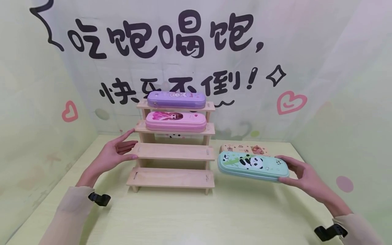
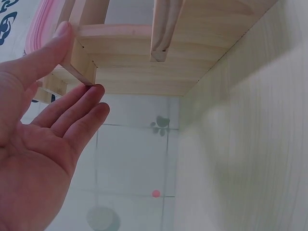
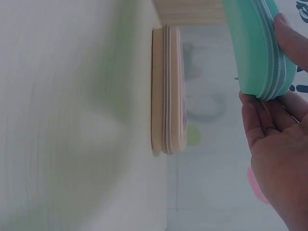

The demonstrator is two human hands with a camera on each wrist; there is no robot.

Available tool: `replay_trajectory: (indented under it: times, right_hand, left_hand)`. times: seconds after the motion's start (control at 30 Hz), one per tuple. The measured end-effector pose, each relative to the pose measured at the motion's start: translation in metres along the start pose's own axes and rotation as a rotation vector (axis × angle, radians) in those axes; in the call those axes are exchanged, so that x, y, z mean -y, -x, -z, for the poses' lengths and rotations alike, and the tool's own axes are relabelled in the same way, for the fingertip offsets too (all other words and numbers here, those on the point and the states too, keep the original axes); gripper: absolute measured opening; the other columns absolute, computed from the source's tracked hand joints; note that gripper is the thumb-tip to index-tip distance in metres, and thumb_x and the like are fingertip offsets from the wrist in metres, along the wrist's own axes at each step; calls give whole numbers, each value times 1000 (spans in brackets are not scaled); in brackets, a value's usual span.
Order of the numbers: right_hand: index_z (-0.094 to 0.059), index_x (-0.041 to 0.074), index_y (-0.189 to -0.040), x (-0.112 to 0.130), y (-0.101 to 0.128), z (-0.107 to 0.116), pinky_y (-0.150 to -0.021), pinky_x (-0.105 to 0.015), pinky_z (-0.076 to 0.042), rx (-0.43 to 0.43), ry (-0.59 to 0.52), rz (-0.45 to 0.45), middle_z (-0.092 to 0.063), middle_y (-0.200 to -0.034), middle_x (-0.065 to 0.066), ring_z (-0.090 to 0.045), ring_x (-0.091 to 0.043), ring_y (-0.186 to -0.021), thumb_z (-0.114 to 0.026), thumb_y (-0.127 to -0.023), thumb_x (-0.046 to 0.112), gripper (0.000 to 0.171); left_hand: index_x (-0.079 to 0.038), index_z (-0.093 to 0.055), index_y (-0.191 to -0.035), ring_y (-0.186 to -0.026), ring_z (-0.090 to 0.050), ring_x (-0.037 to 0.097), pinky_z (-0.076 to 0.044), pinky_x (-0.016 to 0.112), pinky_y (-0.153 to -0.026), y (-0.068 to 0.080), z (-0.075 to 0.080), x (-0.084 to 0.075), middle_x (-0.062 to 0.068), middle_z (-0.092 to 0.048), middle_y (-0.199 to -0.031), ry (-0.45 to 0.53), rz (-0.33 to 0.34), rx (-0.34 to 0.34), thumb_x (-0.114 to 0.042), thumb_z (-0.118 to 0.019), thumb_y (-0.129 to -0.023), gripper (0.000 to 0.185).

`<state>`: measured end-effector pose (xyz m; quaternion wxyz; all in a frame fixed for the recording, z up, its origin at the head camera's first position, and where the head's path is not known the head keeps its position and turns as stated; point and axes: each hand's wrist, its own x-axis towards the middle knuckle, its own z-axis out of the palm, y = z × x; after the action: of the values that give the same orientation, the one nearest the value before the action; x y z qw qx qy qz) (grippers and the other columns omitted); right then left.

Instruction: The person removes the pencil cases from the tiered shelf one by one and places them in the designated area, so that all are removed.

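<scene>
My left hand [image 1: 114,151] is at the left side of a four-step wooden stand [image 1: 174,151]. Its thumb and fingertips hold the board's end from two sides, as the left wrist view shows. My right hand [image 1: 306,175] grips the right end of a mint-green pencil case [image 1: 254,165] with panda pictures, thumb in front and fingers behind. This case is raised above the table, tilted down a little to the right. Behind it, partly hidden, a beige pencil case [image 3: 167,91] lies on the table. A purple pencil case [image 1: 176,99] sits on the top step, a pink one [image 1: 176,121] below it.
The stand's two lower steps [image 1: 171,177] show bare wood. A pale wooden table [image 1: 159,217] runs beneath everything. Printed curtains [image 1: 245,112] with black lettering and hearts close in the back and both sides.
</scene>
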<state>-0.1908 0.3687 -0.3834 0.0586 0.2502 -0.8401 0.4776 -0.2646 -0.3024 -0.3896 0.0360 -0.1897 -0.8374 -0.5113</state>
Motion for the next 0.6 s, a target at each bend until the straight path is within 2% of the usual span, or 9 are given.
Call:
replay_trajectory:
  times: [0.27,0.43,0.6]
  right_hand:
    - [-52,-5,-149,-11,10,15,-88,-13,-51,6,39,-55,-65,-131,3,-61,-6,-113,-78,-91,-6,63]
    - [-52,-4,-148,-18,10,18,-87,-13,-51,16,81,-103,-65,-130,5,-61,-5,-110,-80,-92,0,63]
    - [-52,-3,-149,-29,8,20,-85,-13,-51,34,87,-140,-64,-130,2,-61,-4,-109,-81,-92,3,64]
  left_hand:
    - [-32,-32,-167,-136,-55,42,-55,19,-97,0,0,0,26,-58,-147,4,-3,-1,-15,-89,-87,100]
    - [-32,-32,-167,-136,-55,42,-55,20,-97,0,1,0,26,-57,-147,11,-1,0,-14,-89,-88,99]
    - [-33,-32,-167,-136,-55,42,-55,20,-97,0,0,0,26,-57,-147,11,-2,1,-14,-89,-88,99]
